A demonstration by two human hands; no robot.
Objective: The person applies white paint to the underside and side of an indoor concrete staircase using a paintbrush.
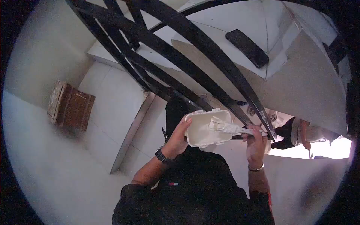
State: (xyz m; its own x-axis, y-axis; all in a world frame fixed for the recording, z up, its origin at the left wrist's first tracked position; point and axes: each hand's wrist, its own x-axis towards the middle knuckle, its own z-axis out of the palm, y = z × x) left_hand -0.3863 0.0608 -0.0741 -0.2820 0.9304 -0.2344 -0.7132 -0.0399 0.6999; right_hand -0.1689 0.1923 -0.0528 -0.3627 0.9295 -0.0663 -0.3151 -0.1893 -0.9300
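Observation:
My left hand [178, 140] grips one end of a white plastic tub [197, 138], its thumb over the rim. Pale paint coats the inside of the tub. A paintbrush [227, 127] with whitish, paint-caked bristles is in my right hand [255, 144], the fingers closed round its handle. Its bristle end lies over the tub's opening and points left. Just beyond both hands run the dark metal bars of a railing [187, 62], the nearest bar [258, 112] ending close to my right fingers.
White tiled steps [120, 123] lie left and below. A brown wooden box-like piece [73, 107] stands at the far left. A long black object [247, 48] rests on the white ledge [210, 18] behind the railing. Another person [296, 133] is at the right, beside a bright opening.

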